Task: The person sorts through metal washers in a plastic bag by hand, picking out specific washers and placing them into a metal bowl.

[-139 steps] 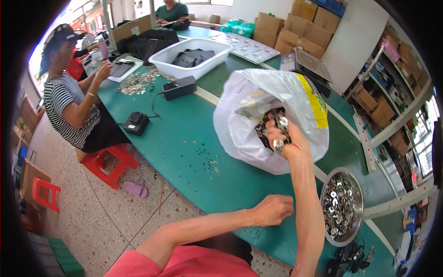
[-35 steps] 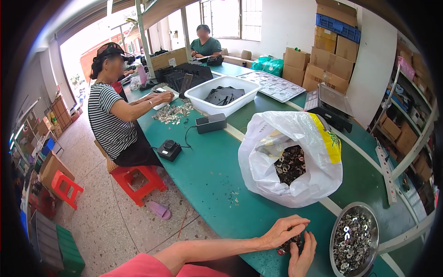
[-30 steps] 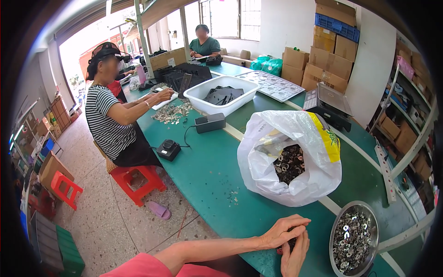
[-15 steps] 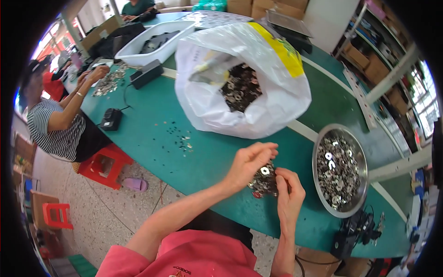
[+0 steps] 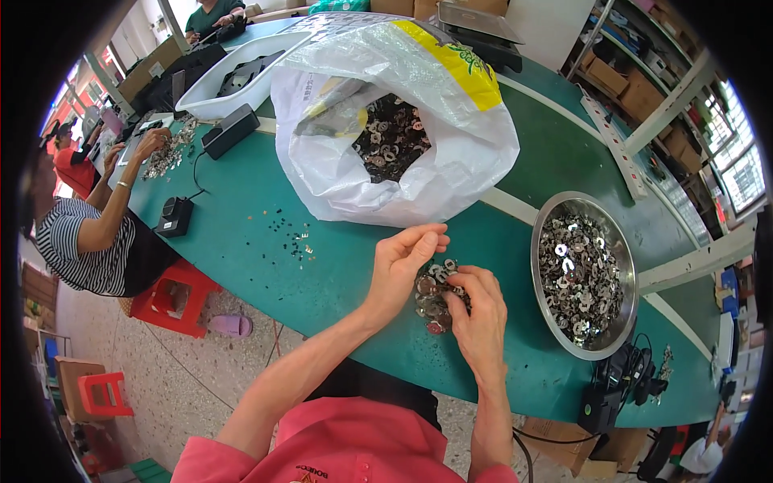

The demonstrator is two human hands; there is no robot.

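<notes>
A small pile of metal parts [image 5: 433,299], silvery and dark with a red piece at its near edge, lies on the green tabletop between my hands. My left hand [image 5: 400,270] is just left of and above the pile, its fingers bent together and pointing right; whatever they hold is hidden. From the right, my right hand [image 5: 480,315] reaches onto the pile, thumb and fingertips closed on small metal parts there. A steel bowl [image 5: 538,266] full of similar shiny parts stands to the right. Beyond my hands, an open white woven bag [image 5: 475,181] holds many more, darker-looking parts.
Small black and silvery bits [image 5: 290,237] are scattered left of my hands. A black box with a cord [image 5: 175,216] and a white bin [image 5: 211,105] stand farther left. A co-worker [image 5: 88,233] sits there. Black equipment with cables [image 5: 612,390] is at the right front edge.
My right hand has moved in over the pile, its fingers now on the parts. My left hand stays beside the pile with its fingers curled. The whole view has shifted slightly.
</notes>
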